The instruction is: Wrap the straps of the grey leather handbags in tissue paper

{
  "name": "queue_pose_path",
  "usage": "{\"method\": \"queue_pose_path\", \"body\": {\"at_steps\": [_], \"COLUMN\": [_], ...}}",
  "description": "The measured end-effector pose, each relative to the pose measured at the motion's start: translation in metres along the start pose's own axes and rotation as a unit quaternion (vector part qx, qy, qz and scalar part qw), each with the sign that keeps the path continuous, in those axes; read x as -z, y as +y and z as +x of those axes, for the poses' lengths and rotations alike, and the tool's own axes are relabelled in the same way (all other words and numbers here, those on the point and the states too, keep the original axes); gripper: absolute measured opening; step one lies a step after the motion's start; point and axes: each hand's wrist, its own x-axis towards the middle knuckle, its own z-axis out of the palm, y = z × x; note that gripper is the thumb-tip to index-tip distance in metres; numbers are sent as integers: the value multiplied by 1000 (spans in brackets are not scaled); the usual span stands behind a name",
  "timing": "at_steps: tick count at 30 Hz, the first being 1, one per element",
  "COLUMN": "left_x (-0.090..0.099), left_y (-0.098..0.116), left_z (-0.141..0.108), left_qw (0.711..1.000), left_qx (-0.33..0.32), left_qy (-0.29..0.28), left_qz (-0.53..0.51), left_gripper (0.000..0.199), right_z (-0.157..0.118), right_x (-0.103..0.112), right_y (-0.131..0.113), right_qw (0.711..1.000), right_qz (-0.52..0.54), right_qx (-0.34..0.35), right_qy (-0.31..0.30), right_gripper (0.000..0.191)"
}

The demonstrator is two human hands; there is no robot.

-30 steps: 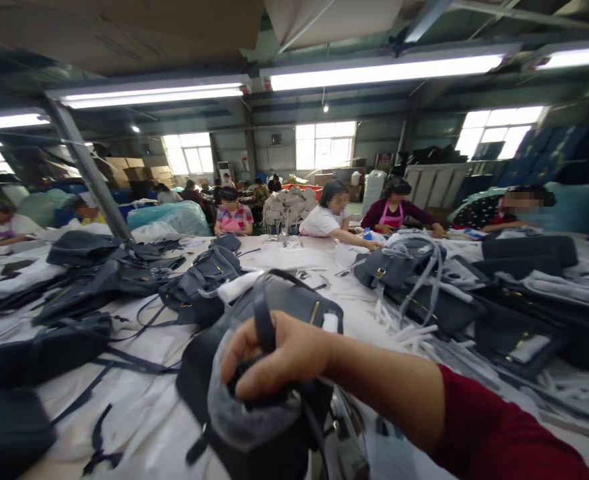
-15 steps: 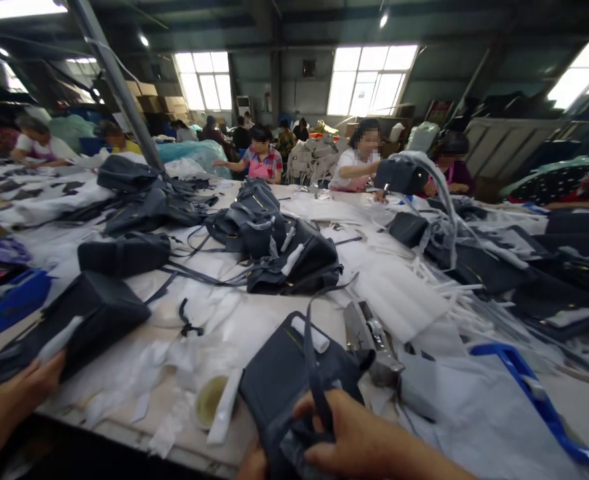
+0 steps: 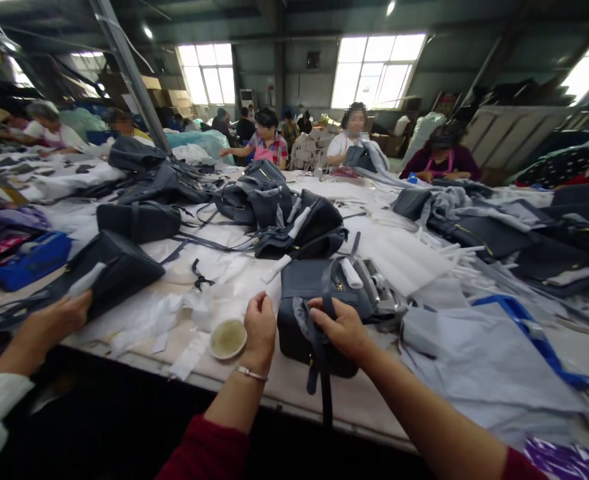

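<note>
A long cluttered surface (image 3: 290, 385) spreads across the whole frame. On it, right of the lower centre, rests the navy strapped bag (image 3: 309, 280), with a metal device (image 3: 374, 280) just beside it on the right. To handle this bag well, I think one should hold the strap (image 3: 327, 285) close to its base and pull gently, while the body is supported by the surface; the crumpled clear film (image 3: 303, 319) could catch under the fingers.

The right hand (image 3: 343, 327) comes from the lower right corner, its forearm slanting up and inward; its grip is closed around the strap. The left hand (image 3: 261, 327) is raised upright at lower centre, apart from the bag, its fingers curled together. Nothing shows between them, but a thin thing could be hidden there. Left of this hand stands a small dish (image 3: 227, 339), and a bracelet (image 3: 251, 374) circles the wrist.
</note>
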Motion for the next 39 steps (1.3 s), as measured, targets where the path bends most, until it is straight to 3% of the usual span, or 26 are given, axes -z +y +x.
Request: {"method": "queue_pose_path", "body": {"at_steps": [2, 3, 5, 7, 10, 13, 15, 18, 22, 24, 26, 28, 30, 31, 33, 34, 36, 39], "left_x": [29, 41, 58, 62, 56, 52, 57, 74, 103, 116, 128, 139, 146, 146, 141, 134, 117, 93], "left_y": [-6, -8, -11, -13, -13, -8, -1, 12, 20, 17, 14, 15, 22, 26, 32, 32, 24, -2], "left_z": [-41, -64, -109, -144, -172, -178, -177, -179, -192, -200, -206, -209, -210, -210, -212, -214, -221, -231], "left_qw": [998, 999, 995, 974, 947, 955, 969, 982, 938, 907, 896, 918, 953, 954, 911, 885, 863, 897], "left_qx": [-37, -41, -22, -2, -2, 8, 4, -57, -194, -245, -260, -213, -74, 16, 168, 210, 236, 237], "left_qy": [26, 5, -101, -225, -311, -290, -245, -159, -83, -68, -76, -131, -232, -286, -364, -384, -387, -319], "left_qz": [33, 35, 9, -33, -76, -64, -26, 81, 275, 335, 352, 308, 181, 89, -93, -161, -223, -193], "left_gripper": [38, 37, 37, 40, 42, 39, 40, 44, 42, 36, 27, 20, 20, 21, 21, 22, 21, 25], "right_z": [-13, -21, -40, -63, -106, -156, -188, -229, -264, -271, -273, -270, -266, -264, -260, -258, -256, -259], "right_x": [7, 10, 15, 19, 28, 47, 61, 66, 40, 27, 19, 15, 12, 8, -3, -12, -30, -53], "right_y": [5, 5, 1, -9, -27, -39, -42, -40, -26, -18, -13, -12, -13, -14, -13, -10, 1, 34], "right_qw": [993, 984, 958, 939, 945, 963, 967, 967, 956, 942, 928, 917, 901, 892, 875, 867, 842, 805], "right_qz": [102, 160, 268, 329, 312, 234, 168, 51, -120, -199, -250, -279, -306, -320, -340, -348, -370, -395], "right_qx": [-3, -4, 7, 34, 75, 130, 189, 250, 265, 267, 272, 281, 304, 316, 339, 352, 387, 433], "right_qy": [51, 73, 97, 98, 70, 44, 36, 0, -37, -48, -55, -54, -53, -52, -52, -56, -66, -89], "right_gripper": [26, 25, 25, 26, 22, 13, 7, 8, 16, 20, 25, 28, 28, 27, 24, 22, 16, 14]}}
